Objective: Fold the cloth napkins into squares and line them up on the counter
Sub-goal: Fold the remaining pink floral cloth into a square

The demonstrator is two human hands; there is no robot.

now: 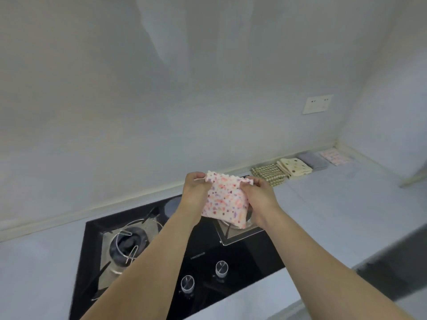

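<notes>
Pale tabletop (323, 204) carries a black gas stove (231, 250). Above the stove, the left hand (195, 192) and right hand (258, 195) each pinch a top corner of the dotted napkin (225, 199). Four folded napkins (293, 168) lie in a row along the wall.

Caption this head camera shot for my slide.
Both hands hold a speckled napkin above the stove; four folded napkins line the counter.
</notes>
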